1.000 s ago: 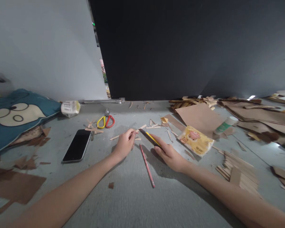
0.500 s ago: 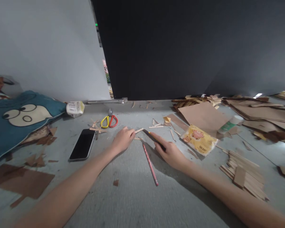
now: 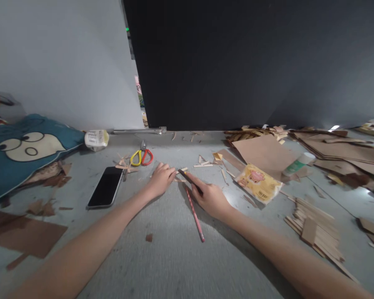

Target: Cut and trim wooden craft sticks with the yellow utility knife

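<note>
While the hands draw together mid-frame, left hand point(image 3: 160, 179): fingers curled down, still pinning the wooden stick point(image 3: 182, 170) to the tabletop point(image 3: 174, 265).
Right hand point(image 3: 210, 198): closed around the utility knife point(image 3: 190, 181), slid left since a second ago.
Knife tip: now just beside the stick, yellow body hidden.
Red pencil point(image 3: 195, 215): untouched, lower centre.

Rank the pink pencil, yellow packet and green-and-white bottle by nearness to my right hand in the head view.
1. Pink pencil, just left of the right hand.
2. Yellow packet, to its right.
3. Green-and-white bottle, farther right, beside the cardboard sheet.
</note>
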Available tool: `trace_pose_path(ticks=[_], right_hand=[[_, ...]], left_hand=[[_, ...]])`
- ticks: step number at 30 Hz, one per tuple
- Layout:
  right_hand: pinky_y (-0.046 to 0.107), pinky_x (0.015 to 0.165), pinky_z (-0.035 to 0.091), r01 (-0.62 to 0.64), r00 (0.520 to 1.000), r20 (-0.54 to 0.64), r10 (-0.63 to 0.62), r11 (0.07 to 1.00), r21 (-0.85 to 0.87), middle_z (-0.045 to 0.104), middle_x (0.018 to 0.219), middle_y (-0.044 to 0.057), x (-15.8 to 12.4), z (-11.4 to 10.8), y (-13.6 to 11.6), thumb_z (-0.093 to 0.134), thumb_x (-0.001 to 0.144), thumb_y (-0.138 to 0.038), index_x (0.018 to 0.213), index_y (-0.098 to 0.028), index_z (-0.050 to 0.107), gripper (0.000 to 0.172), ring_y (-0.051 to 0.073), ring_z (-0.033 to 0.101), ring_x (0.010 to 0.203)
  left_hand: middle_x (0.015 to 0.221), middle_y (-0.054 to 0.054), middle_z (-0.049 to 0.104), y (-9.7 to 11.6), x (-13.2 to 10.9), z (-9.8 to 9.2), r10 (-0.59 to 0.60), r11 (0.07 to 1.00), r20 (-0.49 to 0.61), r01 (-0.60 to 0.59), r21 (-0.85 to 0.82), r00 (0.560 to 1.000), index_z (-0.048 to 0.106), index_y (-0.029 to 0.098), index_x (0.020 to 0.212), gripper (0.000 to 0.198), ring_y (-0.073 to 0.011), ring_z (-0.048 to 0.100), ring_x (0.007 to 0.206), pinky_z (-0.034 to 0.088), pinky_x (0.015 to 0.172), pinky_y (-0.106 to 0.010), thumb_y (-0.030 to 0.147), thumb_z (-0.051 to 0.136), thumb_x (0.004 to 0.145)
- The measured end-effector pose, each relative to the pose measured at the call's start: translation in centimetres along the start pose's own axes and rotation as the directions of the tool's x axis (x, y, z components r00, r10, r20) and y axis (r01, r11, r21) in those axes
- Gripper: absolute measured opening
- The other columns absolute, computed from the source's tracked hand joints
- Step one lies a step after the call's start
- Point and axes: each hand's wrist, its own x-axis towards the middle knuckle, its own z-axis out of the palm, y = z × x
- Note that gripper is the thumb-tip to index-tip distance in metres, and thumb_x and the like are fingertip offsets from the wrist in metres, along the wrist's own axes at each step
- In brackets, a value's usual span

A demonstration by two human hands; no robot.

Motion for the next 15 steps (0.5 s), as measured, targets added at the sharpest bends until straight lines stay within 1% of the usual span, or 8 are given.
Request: trace_pose_path(ticks=[4,9,12,15], right_hand=[[0.025,0.055,0.035,-0.014,0.999,0.041,0.017,0.997,-0.076,0.078,0.074,0.006,0.1,-0.2,-0.2,0.042,0.106,-0.030,0.160,-0.023,0.052,0.055,0.020,0.071,0.060],[0.025,0.055,0.034,-0.028,0.997,0.066,0.034,0.996,-0.088,0.078,0.076,0.006,0.1,-0.3,-0.4,0.042,0.106,-0.031,0.160,-0.024,0.051,0.055,0.021,0.071,0.062],[0.026,0.056,0.036,-0.042,0.998,0.039,0.042,0.999,-0.007,0.076,0.074,0.004,0.0,-0.3,-0.3,0.043,0.106,-0.032,0.160,-0.024,0.050,0.055,0.021,0.069,0.060],[0.027,0.058,0.039,-0.059,0.994,-0.075,0.074,0.981,0.183,0.068,0.070,0.000,-0.1,-0.4,0.1,0.040,0.109,-0.038,0.156,-0.024,0.050,0.050,0.020,0.065,0.057]], left_hand=[[0.084,-0.006,0.057,0.0,0.0,0.0,0.001,1.000,-0.018,-0.001,-0.011,1.000,0.063,0.020,0.082,0.036,-0.0250,0.048,0.089,0.039,0.086,-0.038,0.027,0.042,0.110],[0.083,-0.005,0.056,0.1,0.1,-0.1,-0.013,0.999,-0.020,0.013,-0.034,1.000,0.062,0.020,0.079,0.037,-0.0249,0.048,0.089,0.040,0.086,-0.038,0.026,0.042,0.109],[0.081,-0.006,0.055,0.4,0.1,-0.5,-0.019,0.998,0.003,0.019,-0.055,1.000,0.062,0.020,0.073,0.040,-0.0249,0.047,0.088,0.041,0.087,-0.040,0.024,0.042,0.107],[0.080,-0.006,0.053,0.9,-0.1,-1.2,0.010,0.998,0.053,-0.007,-0.067,0.999,0.060,0.021,0.066,0.041,-0.0255,0.047,0.091,0.041,0.088,-0.041,0.024,0.044,0.104]])
